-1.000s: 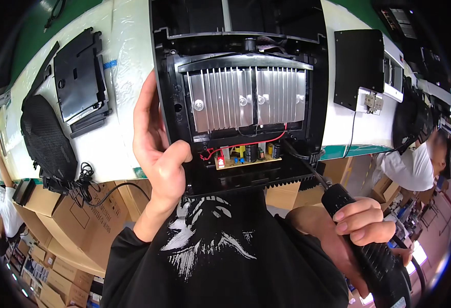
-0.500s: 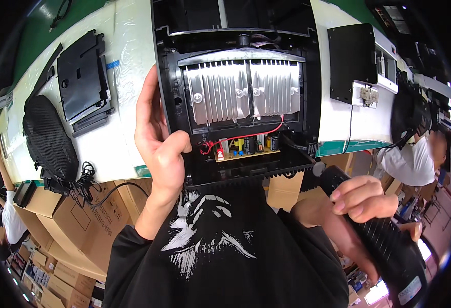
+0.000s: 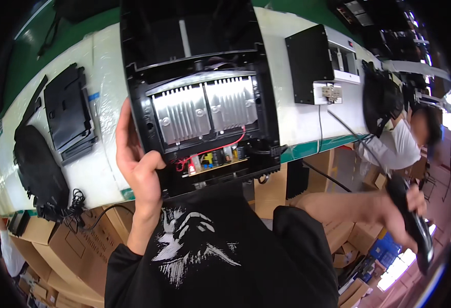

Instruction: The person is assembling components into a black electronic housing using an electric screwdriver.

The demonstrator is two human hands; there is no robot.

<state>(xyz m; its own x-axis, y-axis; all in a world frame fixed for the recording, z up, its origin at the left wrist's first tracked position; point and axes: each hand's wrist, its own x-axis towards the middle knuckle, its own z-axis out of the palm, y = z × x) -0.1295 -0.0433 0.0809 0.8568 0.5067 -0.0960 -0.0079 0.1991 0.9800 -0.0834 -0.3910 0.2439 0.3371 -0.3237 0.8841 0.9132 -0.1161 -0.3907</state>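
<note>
An opened black device casing (image 3: 266, 113) stands in front of me over the table's near edge. Inside it are two silver finned heat sinks (image 3: 184, 115), a red wire (image 3: 220, 147) and a small circuit board (image 3: 215, 167) with components. Its left wall is gripped by my left hand (image 3: 142, 172), thumb hooked over the near corner and fingers along the outer side. Out to the far right, my right hand (image 3: 402, 218) is closed round a long black handheld tool (image 3: 415, 226), well apart from the casing. A thin dark rod or cord reaches from the tool's front end toward the table.
Black plastic panels (image 3: 69, 110) and a black mesh-covered part (image 3: 38, 164) with coiled cable lie left. A black-and-white box (image 3: 307, 66) with a terminal clip (image 3: 331, 93) stands right. Cardboard boxes (image 3: 76, 246) sit below. Another person (image 3: 394, 146) is at the right.
My right hand has carried the black tool away from the casing, out to the right. My left hand keeps its hold. The whole view has shifted, so the casing appears further left.
</note>
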